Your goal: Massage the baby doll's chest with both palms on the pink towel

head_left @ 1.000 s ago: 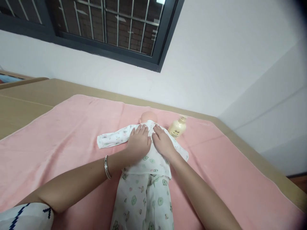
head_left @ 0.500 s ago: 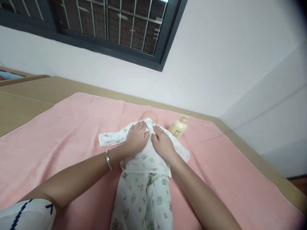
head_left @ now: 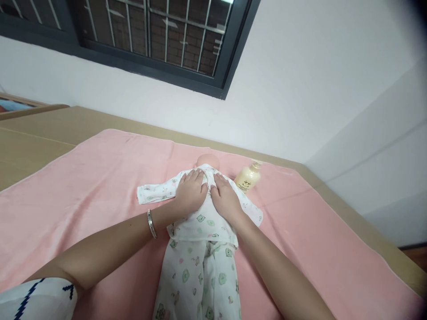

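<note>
A baby doll (head_left: 208, 161) lies on a pink blanket, its head away from me. It wears a white long-sleeved top (head_left: 203, 226) and matching trousers (head_left: 200, 280), printed with small green and pink animals. My left hand (head_left: 191, 191) rests flat on the left side of the chest, fingers stretched toward the doll's neck. On the right side of the chest, my right hand (head_left: 226, 198) lies flat as well, its thumb near the left one. Both hands press on the cloth and grip nothing. The doll's feet are out of view.
A pale yellow pump bottle (head_left: 248, 177) stands on the pink blanket (head_left: 110, 178) right of the doll's head. The blanket covers a tan surface (head_left: 43, 126) that meets a white wall (head_left: 283, 80). A dark-framed barred window (head_left: 223, 80) is above.
Hardly anything differs. My right hand's fingers have shifted very slightly, and the doll's right-side sleeve end has moved a touch inward.
</note>
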`<state>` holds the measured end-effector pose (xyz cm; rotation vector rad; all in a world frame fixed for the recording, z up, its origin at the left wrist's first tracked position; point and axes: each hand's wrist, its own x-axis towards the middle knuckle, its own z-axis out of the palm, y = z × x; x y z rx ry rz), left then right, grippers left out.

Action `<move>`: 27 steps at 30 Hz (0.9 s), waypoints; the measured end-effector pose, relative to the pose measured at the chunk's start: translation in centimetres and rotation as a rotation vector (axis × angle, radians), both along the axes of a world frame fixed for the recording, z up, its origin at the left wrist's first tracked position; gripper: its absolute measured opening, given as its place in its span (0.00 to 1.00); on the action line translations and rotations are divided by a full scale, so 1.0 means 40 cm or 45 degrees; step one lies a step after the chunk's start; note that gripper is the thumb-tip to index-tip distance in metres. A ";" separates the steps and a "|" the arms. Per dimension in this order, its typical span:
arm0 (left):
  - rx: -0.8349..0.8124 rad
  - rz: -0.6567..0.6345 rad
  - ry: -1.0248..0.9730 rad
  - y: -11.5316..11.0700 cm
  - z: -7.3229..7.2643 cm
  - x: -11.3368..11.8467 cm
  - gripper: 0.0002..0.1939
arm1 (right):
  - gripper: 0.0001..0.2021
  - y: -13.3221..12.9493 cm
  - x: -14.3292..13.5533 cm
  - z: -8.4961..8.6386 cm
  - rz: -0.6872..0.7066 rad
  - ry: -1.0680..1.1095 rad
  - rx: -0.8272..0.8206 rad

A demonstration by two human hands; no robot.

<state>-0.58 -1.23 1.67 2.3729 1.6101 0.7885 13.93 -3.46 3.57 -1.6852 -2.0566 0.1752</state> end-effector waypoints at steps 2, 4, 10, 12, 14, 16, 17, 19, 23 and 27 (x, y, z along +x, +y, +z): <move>0.006 -0.002 -0.003 0.000 -0.001 0.000 0.28 | 0.27 0.001 0.000 -0.002 0.001 0.005 0.003; 0.016 -0.002 -0.007 0.000 -0.001 0.000 0.28 | 0.27 0.003 0.000 -0.004 0.003 0.002 0.011; 0.029 -0.001 0.002 -0.002 0.000 0.000 0.27 | 0.27 0.001 -0.002 -0.004 0.007 -0.014 0.021; 0.031 -0.003 0.011 -0.002 0.000 0.000 0.27 | 0.27 0.000 -0.002 -0.002 0.003 -0.011 0.016; 0.036 -0.002 0.017 -0.002 0.000 0.000 0.27 | 0.27 -0.001 -0.003 0.000 0.003 -0.011 0.014; 0.041 0.000 0.017 -0.002 -0.001 0.000 0.27 | 0.27 -0.001 -0.003 0.002 0.009 -0.015 0.015; 0.043 0.001 0.015 -0.001 -0.002 0.000 0.28 | 0.27 -0.001 -0.003 0.002 0.013 -0.018 0.014; 0.045 0.003 0.013 -0.001 -0.002 0.000 0.28 | 0.28 0.000 -0.003 0.002 0.015 -0.024 0.014; 0.045 -0.002 0.019 -0.001 0.000 -0.001 0.27 | 0.28 -0.001 -0.002 -0.002 0.009 -0.031 0.008; 0.030 -0.003 0.024 -0.003 0.004 -0.002 0.28 | 0.28 -0.004 -0.003 -0.001 0.010 -0.040 -0.004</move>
